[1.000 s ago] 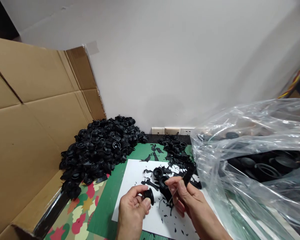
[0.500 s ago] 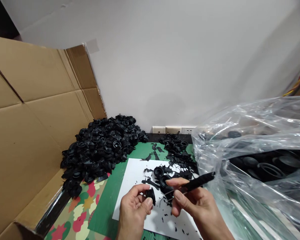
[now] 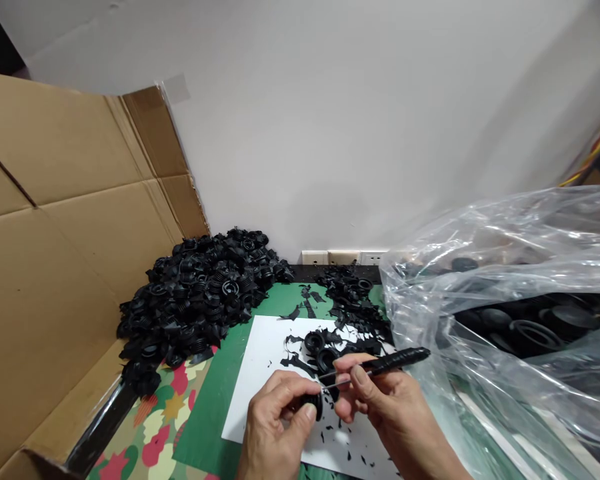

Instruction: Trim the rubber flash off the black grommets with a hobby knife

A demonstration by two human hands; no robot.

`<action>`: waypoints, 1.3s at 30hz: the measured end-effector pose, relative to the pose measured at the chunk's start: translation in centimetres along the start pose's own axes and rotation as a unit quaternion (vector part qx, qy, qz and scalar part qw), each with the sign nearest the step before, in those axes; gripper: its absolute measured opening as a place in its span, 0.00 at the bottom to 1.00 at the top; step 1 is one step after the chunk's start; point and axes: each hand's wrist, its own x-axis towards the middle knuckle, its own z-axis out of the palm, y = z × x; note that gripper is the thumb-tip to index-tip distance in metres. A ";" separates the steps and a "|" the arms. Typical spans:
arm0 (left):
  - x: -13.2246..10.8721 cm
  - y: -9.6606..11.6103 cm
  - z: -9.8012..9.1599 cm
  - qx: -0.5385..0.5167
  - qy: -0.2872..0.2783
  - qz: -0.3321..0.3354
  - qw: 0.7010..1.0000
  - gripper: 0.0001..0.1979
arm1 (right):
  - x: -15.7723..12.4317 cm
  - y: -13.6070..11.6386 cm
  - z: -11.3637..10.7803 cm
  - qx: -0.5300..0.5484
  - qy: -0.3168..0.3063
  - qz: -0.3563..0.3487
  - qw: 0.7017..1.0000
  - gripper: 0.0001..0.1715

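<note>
While the left hand (image 3: 280, 427) pinches a small black ribbed rubber boot (image 3: 314, 404) between thumb and fingers just above the white paper sheet (image 3: 260, 373), the right hand (image 3: 380, 407) grips a black-handled trimming blade (image 3: 380, 365), its thin metal tip pointing left and meeting the boot's edge. Black rubber scraps (image 3: 300, 363) litter the sheet, which lies on a green mat (image 3: 220, 393) over the surface. A large heap of black ribbed boots (image 3: 200, 293) sits to the left against a brown cardboard wall (image 3: 55, 233); a clear plastic bag of black rubber parts (image 3: 520, 313) stands to the right. Trimming well likely means holding the boot firmly, turning it steadily, and keeping the blade shallow, angled away from the thumb.
</note>
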 end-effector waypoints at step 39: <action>0.8 -0.3 1.3 -0.180 0.137 -0.197 0.954 0.12 | -0.2 0.7 0.3 -0.097 0.016 -0.052 0.994 0.15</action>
